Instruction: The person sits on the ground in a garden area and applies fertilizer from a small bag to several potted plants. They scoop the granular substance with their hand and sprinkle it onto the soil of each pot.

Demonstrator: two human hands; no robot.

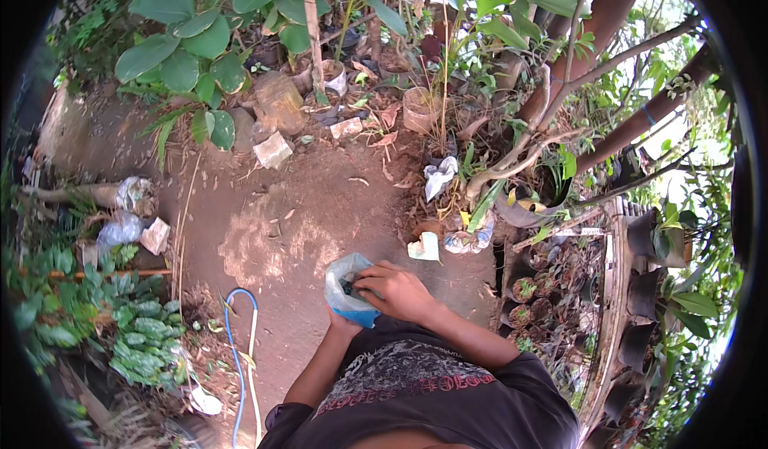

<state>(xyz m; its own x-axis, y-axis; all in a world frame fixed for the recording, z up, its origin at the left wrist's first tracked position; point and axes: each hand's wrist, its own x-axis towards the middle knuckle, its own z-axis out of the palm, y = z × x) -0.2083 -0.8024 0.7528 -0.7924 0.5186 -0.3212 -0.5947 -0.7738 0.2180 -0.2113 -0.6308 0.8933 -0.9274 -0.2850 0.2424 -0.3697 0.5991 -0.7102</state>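
In front of my torso, at the lower middle of the head view, is an opened plastic bag (343, 275), pale and translucent at its rim and blue lower down. My left hand (344, 320) grips it from below, mostly hidden behind it. The fingers of my right hand (393, 290) reach over the rim into its mouth, where some dark contents show. The fingertips are partly hidden, so whether they pinch anything is unclear.
A blue and white hose (241, 293) lies on the dirt at the left. Potted plants (420, 110) and a pale stone block (273, 150) stand ahead. Tree branches (630, 59) slant across the right, above a rack edge (609, 305) with black pots (642, 293).
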